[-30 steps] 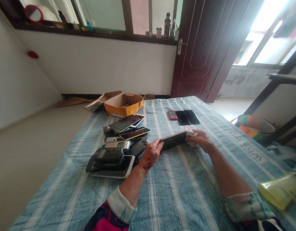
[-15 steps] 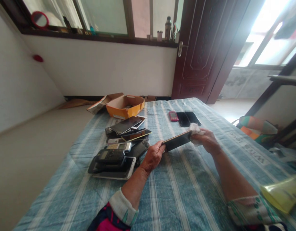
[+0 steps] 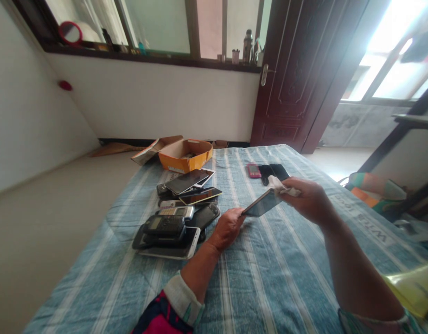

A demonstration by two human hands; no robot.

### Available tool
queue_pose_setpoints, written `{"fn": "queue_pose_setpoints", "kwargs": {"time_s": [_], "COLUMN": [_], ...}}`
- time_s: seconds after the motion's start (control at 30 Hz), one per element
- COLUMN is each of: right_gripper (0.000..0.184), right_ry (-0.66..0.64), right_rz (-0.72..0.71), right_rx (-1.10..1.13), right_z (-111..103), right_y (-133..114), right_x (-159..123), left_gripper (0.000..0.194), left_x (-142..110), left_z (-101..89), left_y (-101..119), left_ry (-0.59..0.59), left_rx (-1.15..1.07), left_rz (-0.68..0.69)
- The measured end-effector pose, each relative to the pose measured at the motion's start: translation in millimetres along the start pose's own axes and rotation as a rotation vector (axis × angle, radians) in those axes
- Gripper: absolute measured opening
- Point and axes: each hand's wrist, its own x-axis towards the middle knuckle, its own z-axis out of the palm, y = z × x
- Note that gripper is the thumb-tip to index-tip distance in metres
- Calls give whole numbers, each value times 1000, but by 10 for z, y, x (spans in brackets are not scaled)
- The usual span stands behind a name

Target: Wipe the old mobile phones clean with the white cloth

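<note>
The left hand (image 3: 229, 227), just below the middle of the frame, pinches the near end of a dark smartphone (image 3: 262, 204) between thumb and fingers. The right hand (image 3: 309, 199), right of centre, is closed on a white cloth (image 3: 281, 186) pressed against the phone's far end. Since a second ago both hands have lifted: the phone, then low over the striped blue bedcover (image 3: 269, 278), now hangs clear of it and is tilted (screen side turned more upward), so the wiping looks to be moving to another face. Left of the hands lies a pile of phones (image 3: 177, 213); above it an orange cardboard box (image 3: 186, 155); three more phones (image 3: 265, 170) lie above the cloth.
</note>
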Motion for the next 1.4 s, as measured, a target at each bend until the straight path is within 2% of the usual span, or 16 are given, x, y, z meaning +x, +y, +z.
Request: {"fn": "queue_pose_setpoints", "kwargs": {"time_s": [0.17, 0.43, 0.57, 0.73, 0.9, 1.0, 1.17, 1.4], "right_gripper": [12, 16, 20, 22, 21, 21, 19, 19], "right_ry": [-55, -120, -113, -127, -130, -138, -157, -90], "right_rz": [-135, -181, -212, -241, -224, -214, -197, -231], "right_rx": [-114, -169, -232, -258, -285, -261, -158, -104], "right_z": [44, 152, 199, 274, 297, 294, 297, 352], "right_y": [-81, -102, -189, -271, -307, -311, -278, -272], "right_x": [6, -4, -2, -9, -11, -8, -6, -15], "left_gripper": [24, 27, 30, 36, 34, 31, 28, 28], "left_x": [7, -3, -15, -9, 16, 50, 129, 181], "left_z": [8, 0, -11, -92, -277, -341, -330, -242], "left_y": [31, 69, 125, 316, 606, 696, 678, 530], "left_ry": [-17, -9, 42, 241, 223, 217, 202, 193], "left_rx": [20, 47, -43, -201, -279, -324, -380, -504], "left_rz": [6, 46, 81, 77, 155, 173, 153, 129]}}
